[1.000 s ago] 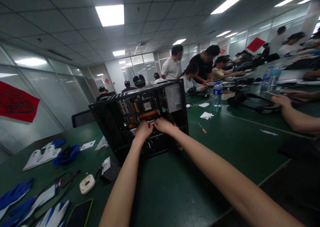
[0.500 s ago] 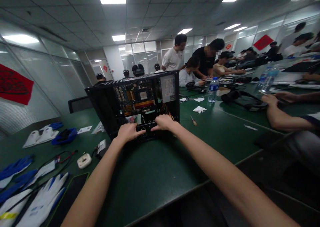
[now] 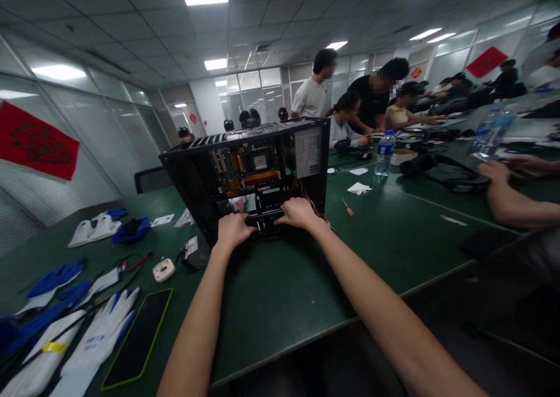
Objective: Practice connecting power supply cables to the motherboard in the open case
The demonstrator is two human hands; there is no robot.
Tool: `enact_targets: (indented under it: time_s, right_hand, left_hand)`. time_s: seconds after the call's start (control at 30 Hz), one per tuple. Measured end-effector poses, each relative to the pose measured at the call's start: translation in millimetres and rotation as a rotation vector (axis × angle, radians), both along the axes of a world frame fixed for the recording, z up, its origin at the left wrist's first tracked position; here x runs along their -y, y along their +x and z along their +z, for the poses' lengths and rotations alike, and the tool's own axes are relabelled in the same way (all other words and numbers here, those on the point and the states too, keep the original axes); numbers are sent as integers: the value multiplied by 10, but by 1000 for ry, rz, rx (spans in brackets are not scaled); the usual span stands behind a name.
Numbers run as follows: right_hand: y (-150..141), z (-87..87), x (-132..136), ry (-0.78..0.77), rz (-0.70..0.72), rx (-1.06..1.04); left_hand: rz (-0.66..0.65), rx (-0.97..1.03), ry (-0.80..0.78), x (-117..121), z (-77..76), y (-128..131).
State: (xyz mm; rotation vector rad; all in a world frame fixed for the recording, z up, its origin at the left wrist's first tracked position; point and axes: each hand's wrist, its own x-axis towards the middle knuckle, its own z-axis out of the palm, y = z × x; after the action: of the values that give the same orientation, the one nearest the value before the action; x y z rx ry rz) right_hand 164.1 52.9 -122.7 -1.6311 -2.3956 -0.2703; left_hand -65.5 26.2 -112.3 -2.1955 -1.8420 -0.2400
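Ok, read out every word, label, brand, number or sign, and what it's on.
Nothing legible.
Label inside the computer case: too small.
Bottle label: too small.
White glove print: blurred.
Red banner, left: characters blurred.
Far red signs: unreadable.
Black box label: too small.
White card: print too small.

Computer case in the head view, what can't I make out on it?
All in the head view:
Computer case: far side, hidden by its own body.
Power supply label: print too small.
Coloured cables: partly hidden by the right hand.
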Motion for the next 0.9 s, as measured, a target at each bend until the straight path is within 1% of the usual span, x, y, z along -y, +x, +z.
enact_targets:
  time_s: [0.27,0.47,0.6,0.77,0.9]
  right_hand:
    - [1,-54,121,-45,-30,8]
    - [8,-51,121,-17,-13,17]
    - [8,-12,74,-34,-13,15]
    - [-6,43,-52,-35,2,27]
    - [-13,28,-131,-17,10,29]
  left_hand:
    - [-25,13,28,136,-39,23]
    - [-26,0,46,151,-51,21]
    - [-13,-2,38,93,-27,8]
    - [-43,-22,16,-55,29,-21]
    - [-51,-17,21,-117,22,-33]
